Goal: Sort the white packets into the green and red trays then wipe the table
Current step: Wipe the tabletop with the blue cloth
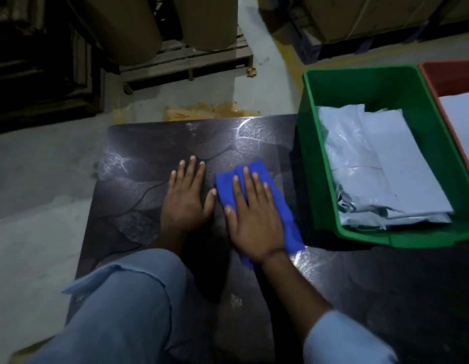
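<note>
Left hand (184,203) lies palm-down on the dark, stone-patterned table (138,195), fingers straight and spread, holding nothing. Right hand (255,222) lies just beside it, also palm-down with fingers extended, pressing flat on a blue cloth (289,224); the fingers are not curled round the cloth, which is pinned between palm and tabletop. The cloth shows beyond the fingertips, along the outer edge of the hand and below the wrist. The left thumb sits near the cloth's left edge; contact cannot be confirmed. Both forearms carry light blue sleeves (123,298). The green tray (310,153) stands at the table's right side, near the cloth but apart from it, and holds a pile of white packets (380,164), overlapping and lying flat. The red tray (448,74) stands directly against the green tray's right wall, mostly cut off by the picture edge; one white packet (461,119) is visible inside it. Beyond the table, on the pale concrete floor (31,166), a wooden pallet (186,59) carries large brown rolls (128,27).
</note>
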`<state>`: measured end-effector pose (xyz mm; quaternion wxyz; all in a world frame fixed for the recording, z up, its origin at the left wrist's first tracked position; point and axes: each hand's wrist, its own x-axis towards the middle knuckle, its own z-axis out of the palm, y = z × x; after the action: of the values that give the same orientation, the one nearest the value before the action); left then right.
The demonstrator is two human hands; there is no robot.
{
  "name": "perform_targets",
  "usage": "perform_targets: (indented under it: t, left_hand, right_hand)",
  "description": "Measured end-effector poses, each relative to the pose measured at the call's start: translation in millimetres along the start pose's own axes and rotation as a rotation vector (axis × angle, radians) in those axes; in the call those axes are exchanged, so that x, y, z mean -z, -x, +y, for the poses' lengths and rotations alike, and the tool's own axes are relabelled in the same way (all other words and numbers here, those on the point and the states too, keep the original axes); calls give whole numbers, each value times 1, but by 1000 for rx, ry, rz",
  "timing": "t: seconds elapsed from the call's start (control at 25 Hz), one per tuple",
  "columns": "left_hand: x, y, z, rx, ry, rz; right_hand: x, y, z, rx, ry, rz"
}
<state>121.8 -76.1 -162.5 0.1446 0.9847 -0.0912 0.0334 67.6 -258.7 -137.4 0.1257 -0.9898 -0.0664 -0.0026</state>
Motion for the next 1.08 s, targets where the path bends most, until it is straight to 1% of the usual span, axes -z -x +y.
perform_targets:
  t: [0.16,0.28,0.32,0.4,0.52,0.56,0.64,0.76,0.88,0.96,1.08]
  left_hand:
    - [9,1,8,26,-5,-22]
    - [14,32,22,104,5,-24]
    - [14,53,30,118,11,-17]
    - [13,111,48,83,19,-8]
    - [13,206,72,33,27,8]
    - [15,229,75,27,24,9]
    - [16,260,77,25,28,8]
    - [17,276,77,28,39,-1]
    - [19,273,78,45,26,-21]
    - [18,275,78,43,35,-11]
    - [18,274,78,39,72,40]
  right_hand:
    - [15,131,6,61,55,-53]
    - [20,190,24,-58,57,-29]
    - [21,196,28,-96,63,-13]
    - [18,193,29,-151,90,1]
    - [15,164,5,-229,67,20]
    - [13,157,-5,-213,48,10]
    - [9,166,-23,-101,41,6]
    - [13,234,-24,57,77,-48]
    - [22,273,5,110,69,-64]
    - [20,259,24,11,116,-32]
    - [11,193,20,-155,125,34]
